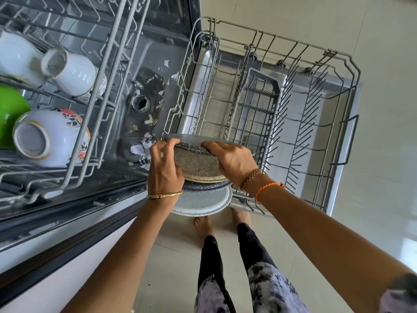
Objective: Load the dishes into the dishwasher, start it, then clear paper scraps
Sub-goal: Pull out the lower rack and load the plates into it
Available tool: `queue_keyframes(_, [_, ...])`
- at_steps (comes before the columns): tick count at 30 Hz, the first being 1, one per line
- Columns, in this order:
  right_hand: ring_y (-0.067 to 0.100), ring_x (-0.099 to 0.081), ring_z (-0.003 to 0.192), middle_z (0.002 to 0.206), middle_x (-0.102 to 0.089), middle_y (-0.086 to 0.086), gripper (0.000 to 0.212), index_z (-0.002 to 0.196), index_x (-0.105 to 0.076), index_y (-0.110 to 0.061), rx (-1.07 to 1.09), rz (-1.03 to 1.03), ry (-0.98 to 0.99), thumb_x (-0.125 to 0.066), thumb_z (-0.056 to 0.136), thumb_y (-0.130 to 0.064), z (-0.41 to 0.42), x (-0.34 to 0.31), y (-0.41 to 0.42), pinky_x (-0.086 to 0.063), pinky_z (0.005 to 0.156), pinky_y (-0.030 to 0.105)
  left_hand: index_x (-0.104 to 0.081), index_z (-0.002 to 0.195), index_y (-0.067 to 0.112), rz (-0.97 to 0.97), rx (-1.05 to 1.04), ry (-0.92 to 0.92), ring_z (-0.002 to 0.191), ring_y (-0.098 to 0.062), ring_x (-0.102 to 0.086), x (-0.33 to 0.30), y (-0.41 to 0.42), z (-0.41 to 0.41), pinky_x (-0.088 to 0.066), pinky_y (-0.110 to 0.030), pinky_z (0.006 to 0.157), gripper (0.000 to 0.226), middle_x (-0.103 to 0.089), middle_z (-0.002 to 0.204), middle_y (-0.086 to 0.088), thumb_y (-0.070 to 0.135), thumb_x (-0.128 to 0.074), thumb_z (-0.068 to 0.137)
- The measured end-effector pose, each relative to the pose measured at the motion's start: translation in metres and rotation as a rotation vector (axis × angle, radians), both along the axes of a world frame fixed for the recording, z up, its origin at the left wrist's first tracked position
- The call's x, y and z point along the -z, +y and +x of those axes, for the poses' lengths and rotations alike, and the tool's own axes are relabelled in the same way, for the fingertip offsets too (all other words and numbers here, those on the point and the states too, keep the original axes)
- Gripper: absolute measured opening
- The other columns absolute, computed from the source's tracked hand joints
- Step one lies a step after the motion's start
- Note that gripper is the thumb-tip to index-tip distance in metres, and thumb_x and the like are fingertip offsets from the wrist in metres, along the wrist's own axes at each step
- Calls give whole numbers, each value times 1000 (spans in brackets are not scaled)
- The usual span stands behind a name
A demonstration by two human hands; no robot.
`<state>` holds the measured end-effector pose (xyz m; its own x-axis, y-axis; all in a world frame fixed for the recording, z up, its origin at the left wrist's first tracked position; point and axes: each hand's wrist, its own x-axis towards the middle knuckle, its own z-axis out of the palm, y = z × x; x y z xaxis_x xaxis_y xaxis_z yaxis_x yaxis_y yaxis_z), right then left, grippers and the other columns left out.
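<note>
I hold a stack of plates on edge above the near corner of the pulled-out lower rack (293,114). The nearest is a speckled tan plate (198,163), behind it a dark grey speckled plate (203,187), then a pale grey plate (203,204). My left hand (165,168) grips the stack's left rim, fingers curled over the top. At the right rim my right hand (230,158) grips the dark plate, fingers hooked over its edge. Torn paper scraps (141,150) lie on the dishwasher floor near the drain filter (141,102).
The upper rack (94,114) at left holds a floral bowl (52,136), a white cup (70,71), another white dish (15,53) and a green bowl (11,109). The lower rack has an empty grey cutlery basket (259,96). My bare feet (203,224) stand on pale floor tiles.
</note>
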<state>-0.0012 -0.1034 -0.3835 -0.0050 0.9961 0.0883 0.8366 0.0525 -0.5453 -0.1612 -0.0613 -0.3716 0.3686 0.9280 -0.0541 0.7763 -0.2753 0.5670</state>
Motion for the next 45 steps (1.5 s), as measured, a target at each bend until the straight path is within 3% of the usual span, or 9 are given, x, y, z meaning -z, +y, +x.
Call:
queue_keyframes(3, [26,-67,57,83,-71,12,58,107,-65,-2,-16,-35,17,-69,54,21,-2,3,0,-54,41,37,-36,116,28,10,44,36,89,-34,-61,0,-1,-6,-49,-26,63,73,-46,119,-22,-22,-54,66])
queue_keyframes(7, [29,-67,57,89,-71,17,58,113,-62,0,-61,-56,73,-62,60,24,-2,8,5,-55,42,41,-40,119,23,34,83,105,75,-34,-63,-2,1,-14,-53,-30,53,75,-49,114,-23,-24,-56,63])
queue_keyframes(13, [19,-68,60,81,-73,4,41,100,-70,-6,-6,218,-55,-43,70,3,5,-13,-3,-51,38,24,-42,118,22,154,127,1,81,-35,-64,-4,5,-8,-55,-33,54,70,-31,117,-7,-23,-55,66])
queue_keyframes(18, [15,-65,53,76,-72,-1,44,97,-72,-9,23,230,-73,-37,71,-5,7,-24,-5,-46,38,19,-42,118,21,118,127,37,77,-35,-65,-12,3,-1,-52,-29,49,70,-43,117,-20,-23,-53,65])
queue_keyframes(23, [14,-59,43,74,-72,0,42,97,-72,-9,26,148,-112,-67,59,7,10,-8,-7,-42,35,16,-53,123,9,-9,184,160,70,-38,-63,-6,3,-2,-56,-38,50,73,-54,109,-28,-27,-58,59])
queue_keyframes(25, [15,-60,45,77,-73,2,47,97,-72,-9,9,142,-109,-72,54,9,10,-4,-9,-43,35,18,-50,124,11,-2,216,176,70,-37,-64,-3,0,-6,-53,-32,50,77,-54,111,-28,-26,-59,58])
queue_keyframes(29, [18,-68,57,81,-74,1,47,95,-73,-11,-10,156,-97,-33,70,-6,5,-3,-12,-46,36,22,-39,122,21,-8,193,147,72,-38,-66,-1,-5,-13,-52,-28,47,79,-52,115,-28,-27,-57,62])
queue_keyframes(38, [15,-66,53,78,-73,-1,50,96,-72,-12,28,117,-67,-31,68,-10,0,-5,-7,-45,36,19,-39,121,24,-20,147,113,68,-34,-65,-2,0,-11,-48,-22,52,79,-51,118,-26,-25,-56,63])
queue_keyframes(45, [16,-67,56,81,-73,-1,51,98,-72,-9,47,166,-59,-33,65,-8,-4,-10,-10,-45,33,19,-39,121,26,39,121,43,83,-35,-66,-2,1,-7,-52,-25,52,77,-46,119,-26,-26,-48,65])
